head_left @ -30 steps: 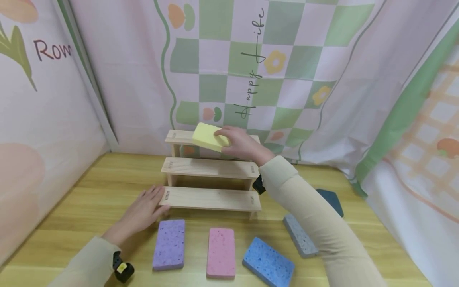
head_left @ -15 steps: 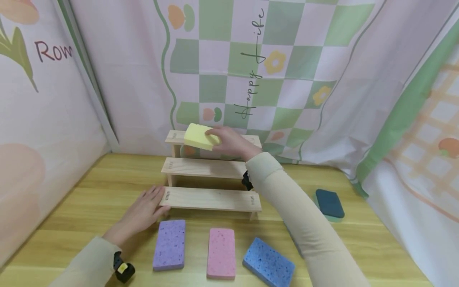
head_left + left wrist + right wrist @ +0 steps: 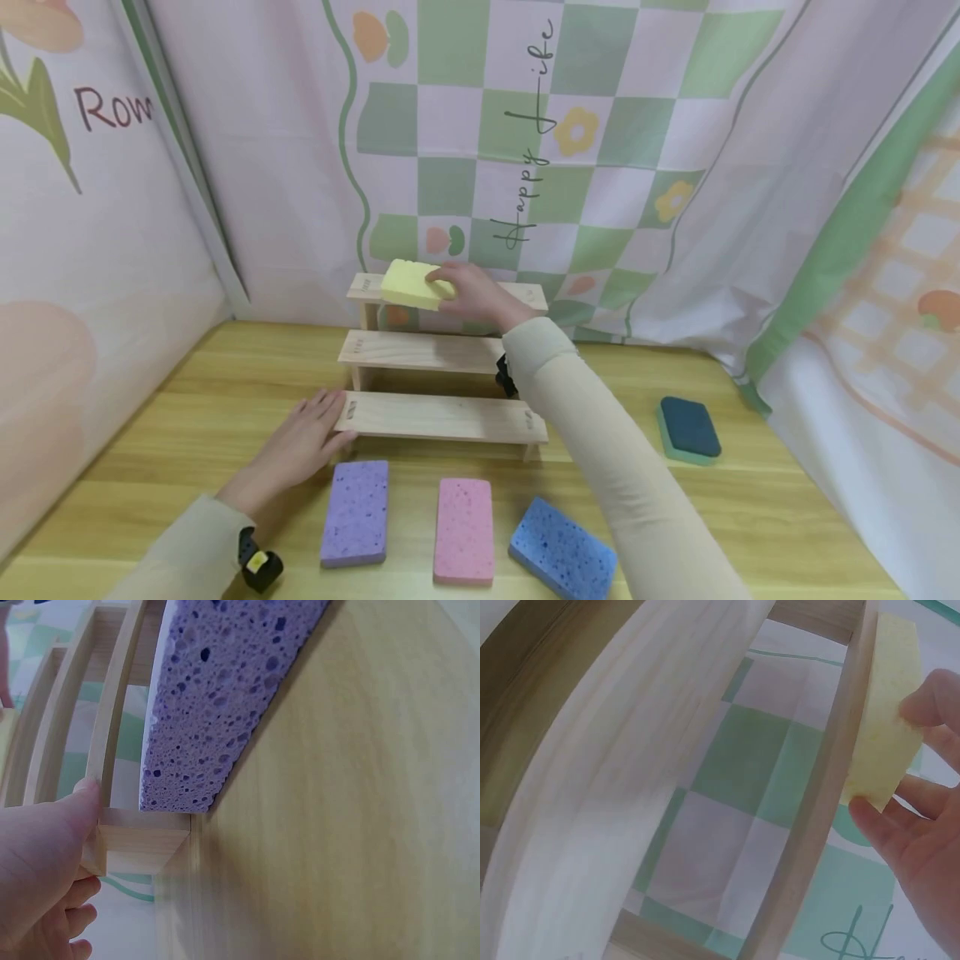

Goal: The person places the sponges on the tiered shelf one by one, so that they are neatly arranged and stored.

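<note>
A three-tier wooden step rack [image 3: 442,417] stands on the table. At its top tier my right hand [image 3: 480,296] holds a pale yellow sponge [image 3: 408,285], thumb on one face and fingers at its edge in the right wrist view. The sponge lies flat along the top board [image 3: 847,735], left of the middle. My left hand [image 3: 300,437] grips the left end of the lowest board, its thumb [image 3: 86,795] on the front edge. A purple sponge [image 3: 355,512] lies close to that hand, in front of the rack.
On the wooden table [image 3: 187,400] lie a pink sponge [image 3: 463,531] and a speckled blue sponge [image 3: 562,548], in front of the rack. A green sponge with a dark top [image 3: 688,429] lies at the right. A patterned curtain [image 3: 480,183] hangs close behind the rack.
My right hand has moved left along the top tier with the yellow sponge and slightly lowered it. The right forearm now covers the grey sponge seen earlier. My left hand has stayed put.
</note>
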